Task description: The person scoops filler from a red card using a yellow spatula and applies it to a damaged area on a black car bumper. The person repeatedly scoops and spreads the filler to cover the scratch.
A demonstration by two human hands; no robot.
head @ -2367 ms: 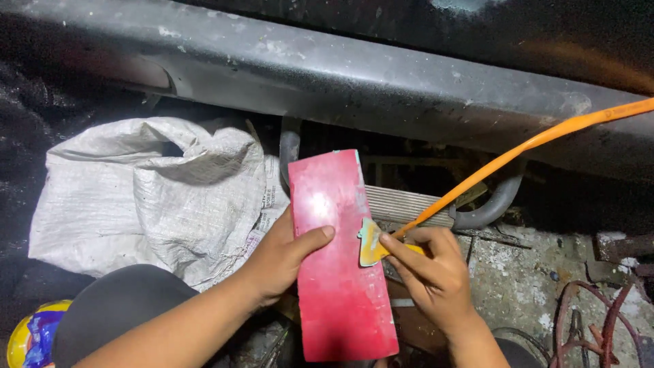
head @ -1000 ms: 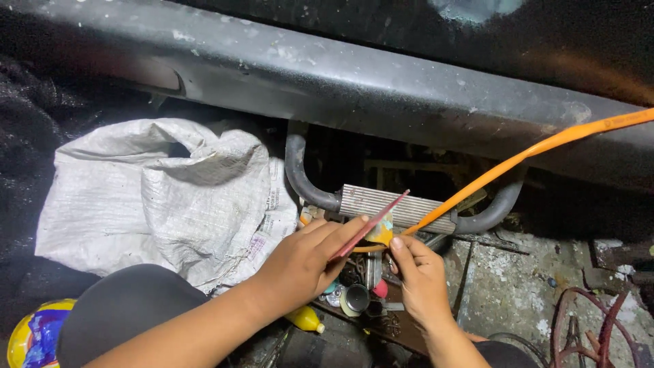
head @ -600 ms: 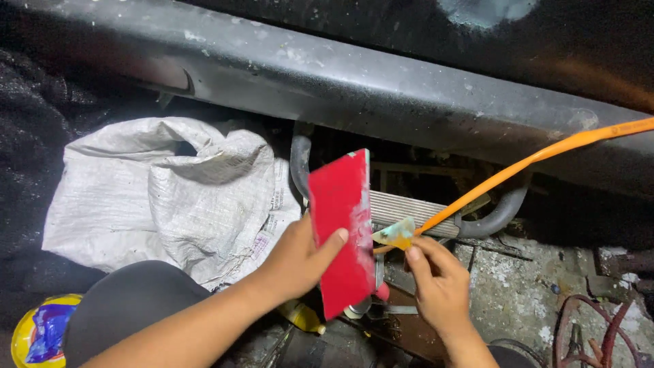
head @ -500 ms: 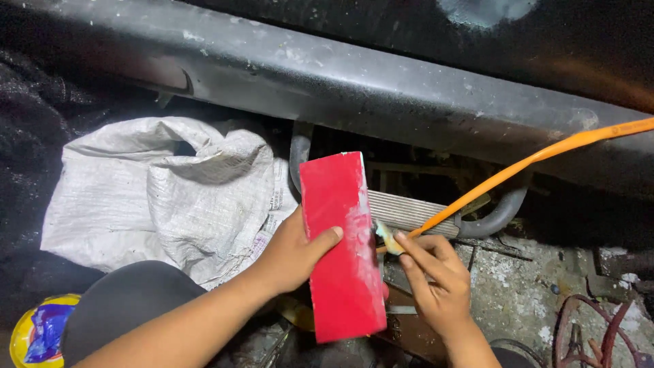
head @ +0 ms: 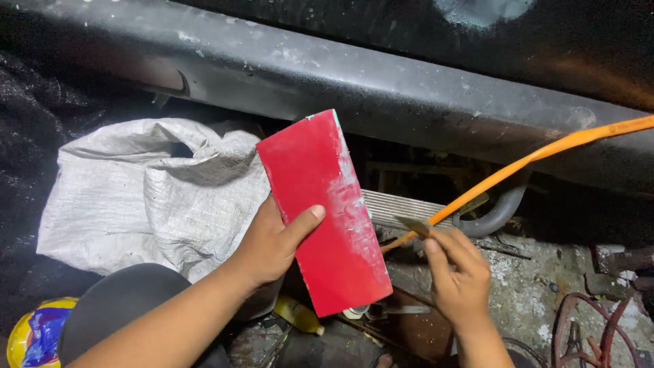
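My left hand [head: 272, 244] grips a flat red rectangular board [head: 325, 211], its face turned up and smeared with pale paste, thumb across its lower left. Just to the right, my right hand [head: 458, 272] pinches a small flat scraper blade [head: 412, 225] between thumb and fingers, a short gap away from the board's right edge. Behind both hands lies a ribbed grey metal block [head: 398, 208] with a dark curved hose [head: 492, 215] at its right end.
A long dark vehicle body part [head: 354, 82] runs across the top. An orange hose [head: 538, 160] slants from upper right toward my right hand. A white woven sack [head: 150, 194] lies left. A yellow bottle [head: 298, 315], my dark-clothed knee [head: 129, 307] and dirty concrete floor [head: 531, 279] sit below.
The red board went from flat to edge-on, then back to face-up and higher. The right hand drew the scraper off the board's edge and now holds it apart, to the right.
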